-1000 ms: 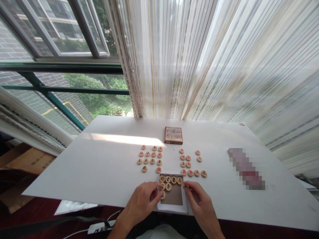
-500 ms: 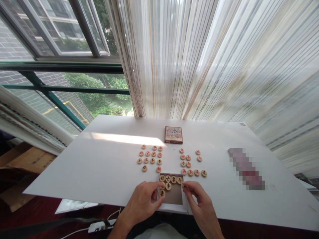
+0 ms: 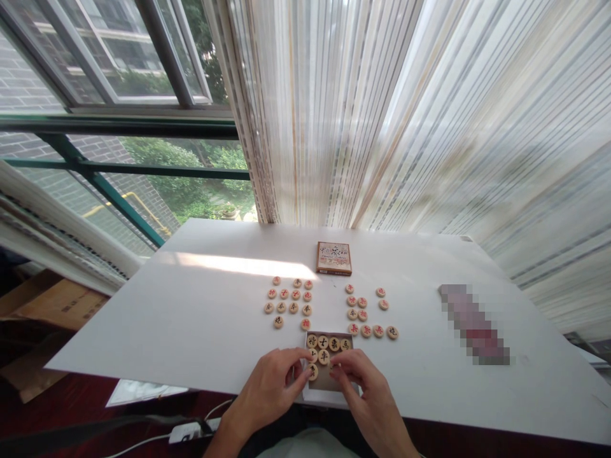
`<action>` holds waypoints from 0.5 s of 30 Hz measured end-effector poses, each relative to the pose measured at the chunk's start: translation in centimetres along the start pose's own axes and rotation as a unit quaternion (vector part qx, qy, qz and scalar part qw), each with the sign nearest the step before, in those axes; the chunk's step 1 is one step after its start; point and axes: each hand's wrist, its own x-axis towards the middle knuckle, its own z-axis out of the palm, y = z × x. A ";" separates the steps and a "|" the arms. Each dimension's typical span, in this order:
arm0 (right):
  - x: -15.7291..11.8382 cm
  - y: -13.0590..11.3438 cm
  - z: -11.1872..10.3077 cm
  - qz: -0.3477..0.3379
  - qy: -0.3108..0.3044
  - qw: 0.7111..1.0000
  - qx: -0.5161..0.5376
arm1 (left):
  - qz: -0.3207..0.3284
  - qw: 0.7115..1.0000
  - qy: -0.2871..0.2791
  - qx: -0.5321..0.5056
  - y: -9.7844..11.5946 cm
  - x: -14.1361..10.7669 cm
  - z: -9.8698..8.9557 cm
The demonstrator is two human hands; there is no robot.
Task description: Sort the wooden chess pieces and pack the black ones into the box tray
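A shallow white box tray (image 3: 328, 397) lies at the table's front edge with several wooden Chinese chess pieces in it. Four columns span its back row, including a black-marked piece (image 3: 323, 342). My left hand (image 3: 270, 385) is over the tray's left wall, thumb and forefinger apart, their tips by the left-column pieces, such as the lower one (image 3: 312, 371). My right hand (image 3: 365, 388) pinches a chess piece (image 3: 332, 367) over the tray's bare middle; fingers hide most of it. Beyond the tray, loose pieces lie in a left group (image 3: 293, 308) and a right group (image 3: 366, 331).
A printed Chinese chess box lid (image 3: 333, 258) lies flat at the back of the white table (image 3: 191, 305). A blurred-out pinkish object (image 3: 475, 326) is on the right. Cardboard boxes (image 3: 57, 312) stand on the floor at left. A striped curtain (image 3: 315, 114) hangs behind the table.
My right hand has moved left from the tray's right wall to over its inside, with the chess piece between its fingers. My left hand has stayed almost in place.
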 end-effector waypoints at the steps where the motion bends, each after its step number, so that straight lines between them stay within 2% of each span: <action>1: 0.1 -0.2 0.0 0.001 -0.007 1.000 -0.007 | 0.002 1.000 -0.001 -0.001 -0.1 -0.1 -0.1; 9: 0.4 -0.6 0.6 0.035 -0.042 0.997 -0.060 | 0.027 1.000 -0.004 -0.010 -0.5 -0.3 -0.3; 15: 0.5 -0.5 1.3 0.079 -0.102 0.991 -0.043 | 0.027 1.000 -0.002 -0.014 -0.7 -0.3 -0.2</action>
